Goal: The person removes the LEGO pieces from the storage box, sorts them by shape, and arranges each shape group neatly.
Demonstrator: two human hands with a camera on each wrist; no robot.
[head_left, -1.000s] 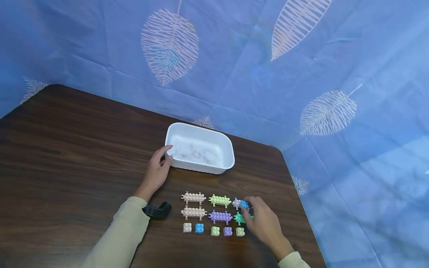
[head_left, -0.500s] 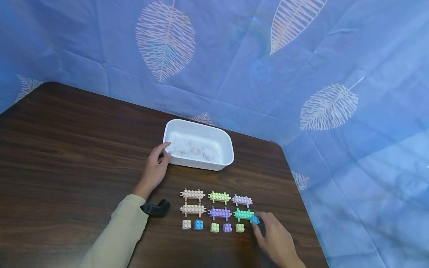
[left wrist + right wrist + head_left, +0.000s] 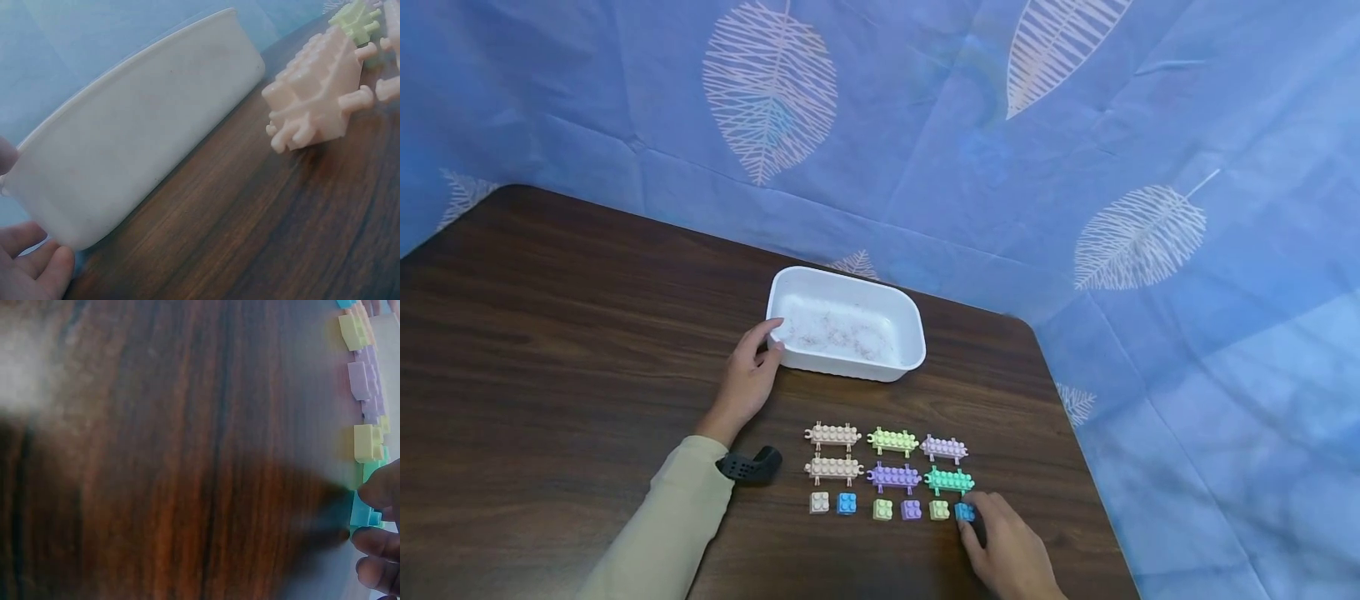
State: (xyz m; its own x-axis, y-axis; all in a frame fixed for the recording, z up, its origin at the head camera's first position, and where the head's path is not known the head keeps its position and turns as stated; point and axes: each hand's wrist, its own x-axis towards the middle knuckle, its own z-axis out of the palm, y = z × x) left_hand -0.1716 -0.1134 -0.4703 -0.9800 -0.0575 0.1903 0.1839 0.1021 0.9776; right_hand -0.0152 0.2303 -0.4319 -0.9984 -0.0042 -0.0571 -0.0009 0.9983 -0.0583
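My left hand [image 3: 747, 382] grips the left end of a white plastic tub [image 3: 842, 368], one finger over the rim and the thumb outside. In the left wrist view the tub's side wall [image 3: 137, 125] rises beside the fingertips. At the right end of a row of small square blocks, my right hand [image 3: 1011, 546] pinches a blue building block [image 3: 965, 512] between thumb and finger. The right wrist view shows this blue block [image 3: 362, 511] at the table surface, close to a pale yellow-green block [image 3: 367, 444].
Left of the held block lie white [image 3: 819, 502], blue [image 3: 847, 503], yellow-green [image 3: 882, 510] and purple [image 3: 912, 510] blocks. Behind them are two rows of long studded pieces with side pegs, including a green one [image 3: 950, 480]. A blue leaf-patterned cloth [image 3: 925, 167] hangs beyond the dark wooden table [image 3: 587, 333].
My right hand has carried the blue block from over the pale lilac long piece toward me, down to the right end of the small-block row. The left hand stays on the tub.
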